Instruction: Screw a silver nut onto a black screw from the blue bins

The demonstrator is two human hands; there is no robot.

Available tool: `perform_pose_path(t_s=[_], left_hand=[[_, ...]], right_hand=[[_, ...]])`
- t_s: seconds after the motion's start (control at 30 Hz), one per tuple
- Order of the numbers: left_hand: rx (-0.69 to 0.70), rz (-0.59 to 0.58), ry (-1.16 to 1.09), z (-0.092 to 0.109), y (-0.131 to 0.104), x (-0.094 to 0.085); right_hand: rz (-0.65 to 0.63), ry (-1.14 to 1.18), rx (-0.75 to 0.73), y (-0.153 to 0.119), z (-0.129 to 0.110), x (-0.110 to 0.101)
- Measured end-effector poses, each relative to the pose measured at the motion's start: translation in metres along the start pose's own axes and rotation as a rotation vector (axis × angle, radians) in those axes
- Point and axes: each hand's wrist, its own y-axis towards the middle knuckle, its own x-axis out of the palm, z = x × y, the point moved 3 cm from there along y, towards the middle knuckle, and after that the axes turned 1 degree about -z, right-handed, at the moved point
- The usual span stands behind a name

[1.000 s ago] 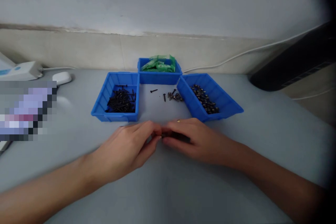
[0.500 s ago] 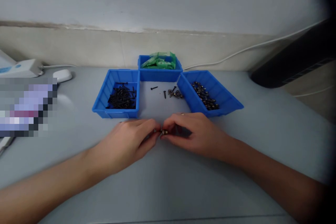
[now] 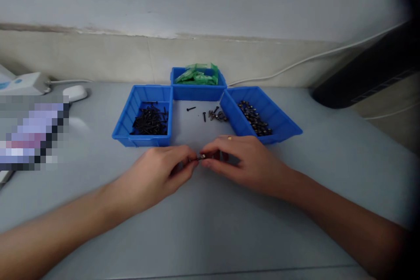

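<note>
My left hand (image 3: 157,175) and my right hand (image 3: 244,162) meet fingertip to fingertip low over the grey table, in front of three blue bins. Between the fingertips sits a small metal screw (image 3: 201,156), pinched from both sides. My right hand wears a ring. The left bin (image 3: 131,116) holds several black screws. The right bin (image 3: 282,124) holds several darker metal screws. The back bin (image 3: 197,92) holds green packets. A few loose screws (image 3: 216,115) lie on the table between the bins.
A white mouse (image 3: 75,93) and a white device (image 3: 22,83) lie at the far left beside a blurred patch. A white cable (image 3: 295,65) runs along the wall to a dark object (image 3: 367,74) at the right.
Both hands have shifted slightly away from me, toward the bins, still joined at the fingertips. The small screw between them shows more clearly now.
</note>
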Motion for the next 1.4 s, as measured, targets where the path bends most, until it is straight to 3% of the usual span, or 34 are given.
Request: perform_pose_path(t_s=[0.13, 0.3, 0.5, 0.97, 1.1, 1.4], left_hand=[[-0.009, 0.049, 0.023, 0.000, 0.000, 0.000], [0.102, 0.067, 0.100, 0.005, -0.002, -0.001], [0.187, 0.057, 0.199, 0.010, -0.004, 0.001], [0.072, 0.043, 0.213, 0.005, -0.001, 0.002], [0.039, 0.033, 0.144, 0.001, 0.000, 0.002], [0.072, -0.012, 0.094, -0.001, 0.000, 0.006]], right_hand=[[-0.051, -0.023, -0.053, 0.002, 0.000, 0.003], [-0.147, -0.022, -0.009, 0.004, 0.001, 0.007], [-0.187, 0.021, -0.089, 0.003, -0.003, 0.007], [-0.048, -0.065, 0.010, 0.002, 0.001, 0.006], [0.002, 0.046, 0.048, 0.001, -0.001, 0.001], [-0.012, 0.245, 0.031, 0.001, -0.006, 0.000]])
